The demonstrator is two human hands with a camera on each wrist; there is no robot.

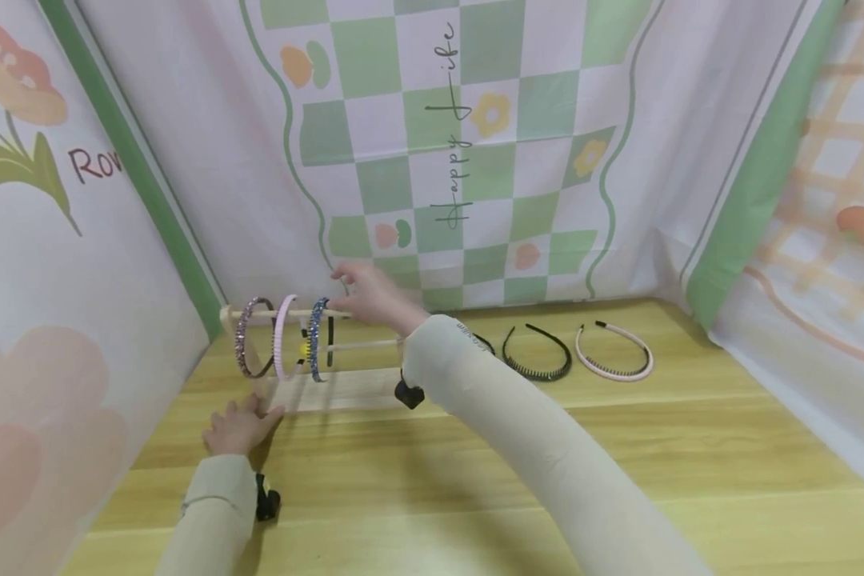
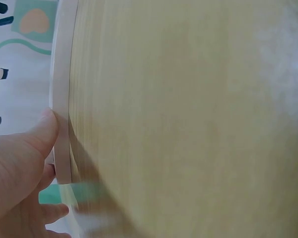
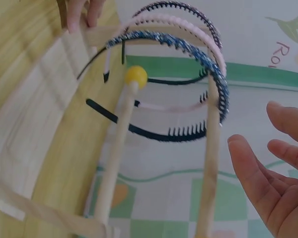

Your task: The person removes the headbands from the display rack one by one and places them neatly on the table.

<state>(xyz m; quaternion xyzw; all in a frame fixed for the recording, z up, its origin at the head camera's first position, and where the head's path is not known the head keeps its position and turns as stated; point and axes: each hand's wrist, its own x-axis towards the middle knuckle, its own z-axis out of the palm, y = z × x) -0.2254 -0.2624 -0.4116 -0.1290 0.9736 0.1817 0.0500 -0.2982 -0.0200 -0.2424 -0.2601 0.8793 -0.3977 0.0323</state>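
A wooden headband rack (image 1: 374,346) stands on the table, with a purple glittery headband (image 1: 242,344), a pink headband (image 1: 278,340) and a blue glittery headband (image 3: 164,38) hung on its upper bar. My right hand (image 1: 378,298) is just right of the blue headband, over the bar's right part. In the right wrist view, its thumb and fingers are spread apart with nothing between them. At the rack's left end my left hand (image 1: 236,428) grips the base (image 2: 62,94), thumb against the long edge and a finger at the corner.
On the table to the right lie a black toothed headband (image 1: 540,374) and a light pink one (image 1: 622,377). Another black headband (image 1: 485,344) is partly hidden behind my right sleeve. A yellow ball (image 3: 136,77) tips the rack's lower bar. Printed cloth (image 1: 490,184) hangs behind.
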